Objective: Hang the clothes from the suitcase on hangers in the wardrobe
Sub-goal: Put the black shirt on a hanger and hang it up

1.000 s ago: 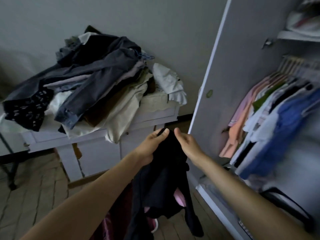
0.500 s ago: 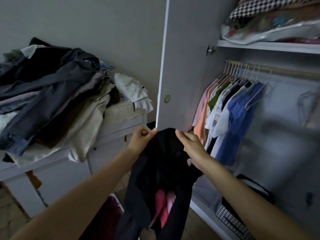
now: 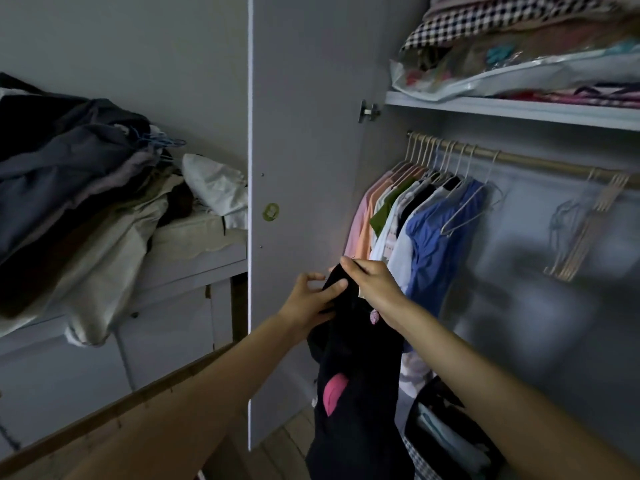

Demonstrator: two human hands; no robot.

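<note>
You hold the black garment (image 3: 356,375) up in front of the open wardrobe door (image 3: 304,140), low against its inner face. Your right hand (image 3: 375,289) pinches the top edge of the fabric between thumb and curled fingers; your left hand (image 3: 308,303) sits just left of it, thumb pressed on the cloth, the other fingers partly spread, so whether they close round the fabric cannot be told. The garment hangs straight down from both hands, with a pink patch (image 3: 333,393) showing lower on it. Right of the door, the rail (image 3: 540,164) carries a packed row of hung clothes (image 3: 408,216) at its door end, pink nearest the door and blue farthest. One bare hanger (image 3: 471,206) hangs just beyond the blue one, and a bunch of empty hangers (image 3: 585,230) hangs well apart, farther from the door. Above the rail, the shelf (image 3: 519,109) holds bagged bedding (image 3: 519,60). Left of the door, a heap of clothes (image 3: 79,202) lies on a white table (image 3: 194,271).
</note>
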